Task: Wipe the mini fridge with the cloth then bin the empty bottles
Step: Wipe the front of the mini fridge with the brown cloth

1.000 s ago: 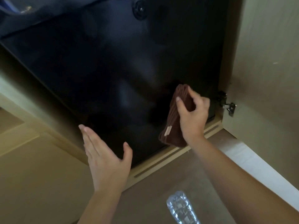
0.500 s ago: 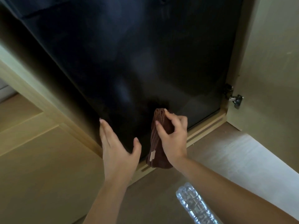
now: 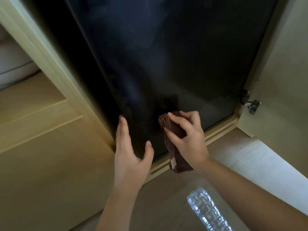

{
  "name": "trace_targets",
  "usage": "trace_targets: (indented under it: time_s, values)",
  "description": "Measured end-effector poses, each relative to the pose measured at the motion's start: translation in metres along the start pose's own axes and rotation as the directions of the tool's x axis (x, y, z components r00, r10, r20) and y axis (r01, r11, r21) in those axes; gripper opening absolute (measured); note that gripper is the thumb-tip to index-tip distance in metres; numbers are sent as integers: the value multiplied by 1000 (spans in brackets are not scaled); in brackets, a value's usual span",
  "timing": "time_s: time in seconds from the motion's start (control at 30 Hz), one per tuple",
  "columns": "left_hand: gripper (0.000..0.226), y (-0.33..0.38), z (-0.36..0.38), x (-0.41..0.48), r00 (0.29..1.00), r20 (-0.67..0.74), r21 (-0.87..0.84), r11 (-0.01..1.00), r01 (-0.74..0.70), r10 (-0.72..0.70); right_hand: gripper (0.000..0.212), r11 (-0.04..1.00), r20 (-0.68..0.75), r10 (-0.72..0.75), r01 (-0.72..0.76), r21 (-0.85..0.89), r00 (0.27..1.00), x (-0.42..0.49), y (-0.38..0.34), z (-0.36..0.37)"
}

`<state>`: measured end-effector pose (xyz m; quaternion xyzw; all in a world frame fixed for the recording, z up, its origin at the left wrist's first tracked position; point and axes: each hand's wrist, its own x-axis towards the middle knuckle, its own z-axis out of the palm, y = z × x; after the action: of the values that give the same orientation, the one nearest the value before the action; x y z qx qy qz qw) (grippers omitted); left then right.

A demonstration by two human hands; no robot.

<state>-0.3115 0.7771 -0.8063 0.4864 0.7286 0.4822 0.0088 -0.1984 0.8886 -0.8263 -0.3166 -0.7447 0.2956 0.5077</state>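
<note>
Head view: the right hand [image 3: 188,139] grips a folded brown cloth [image 3: 179,164] against the bottom of the black front of the mini fridge [image 3: 166,64], while the left hand [image 3: 130,155] is spread and empty at its lower left edge. The cloth looks soft and light, best bunched in the fist; the clear bottle [image 3: 208,212] on the floor [image 3: 158,205] looks thin and crushable, best taken round its middle.

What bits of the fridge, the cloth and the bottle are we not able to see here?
Head view only.
Mini fridge: top cut off by the upper edge; inside hidden behind its dark door.
Cloth: middle covered by the right hand gripping it.
Bottle: one end cut off by the bottom edge, blurred, so fullness is unclear.
Bin: nowhere in view.
</note>
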Motion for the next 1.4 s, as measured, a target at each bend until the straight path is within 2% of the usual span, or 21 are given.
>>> trace_targets:
  time_s: [0.1, 0.2, 0.27, 0.33, 0.4, 0.47, 0.57, 0.67, 0.77, 0.87, 0.97, 1.07, 1.13, 1.27, 1.4]
  values:
    - [81, -4, -1, -6, 999, 23, -4, 1000, -29, 29, 42, 986, -75, -165, 163, -34, 983, 22, -19, -2]
    - [78, -5, -3, -10, 998, 48, -45, 999, -25, 27, 40, 980, -158, -198, 197, -20, 967, 27, -32, 9]
    - [72, -4, -7, -10, 998, 59, -115, 993, 30, -24, 43, 976, -106, -213, 206, -70, 971, 15, -28, 16]
    - [66, -4, -10, -10, 995, 81, -183, 981, 71, -57, 45, 957, 11, -241, 240, -163, 970, -2, -18, 21]
    - [66, -4, -12, -12, 994, 90, -198, 978, 71, -54, 45, 948, 129, -223, 246, -203, 966, -16, -11, 24]
    - [71, -5, -13, -16, 995, 83, -196, 978, 67, -51, 43, 954, 174, -188, 222, -201, 967, -21, -11, 24]
    - [77, -5, -14, -22, 995, 77, -251, 965, 79, -61, 41, 965, 118, -204, 219, -143, 972, -12, -22, 21]
    - [69, -2, -14, -23, 995, 48, -367, 926, 94, -82, 39, 950, -20, -301, 298, -92, 954, 7, -38, 24]
    - [67, 0, -17, -24, 994, 42, -419, 901, 110, -102, 41, 945, -59, -311, 302, -126, 949, 8, -45, 32]
    - [68, 0, -18, -26, 995, 53, -398, 912, 97, -82, 46, 922, 29, -339, 338, -188, 940, -9, -35, 39]
    - [68, -1, -17, -26, 994, 61, -343, 934, 103, -88, 47, 914, 193, -312, 350, -206, 930, -27, -18, 41]
    - [68, 2, -16, -27, 990, 64, -309, 941, 139, -125, 47, 872, 324, -316, 407, -270, 892, -41, -1, 37]
    - [71, 2, -14, -27, 990, 61, -264, 954, 142, -131, 47, 865, 360, -321, 426, -265, 876, -40, 6, 33]
    - [76, 3, -6, -25, 995, 36, -69, 993, 92, -90, 51, 873, 274, -340, 410, -263, 900, -15, 17, 13]
    - [81, 9, 3, -26, 993, 69, -45, 994, 98, -95, 52, 933, 50, -252, 256, -254, 966, 14, 30, -17]
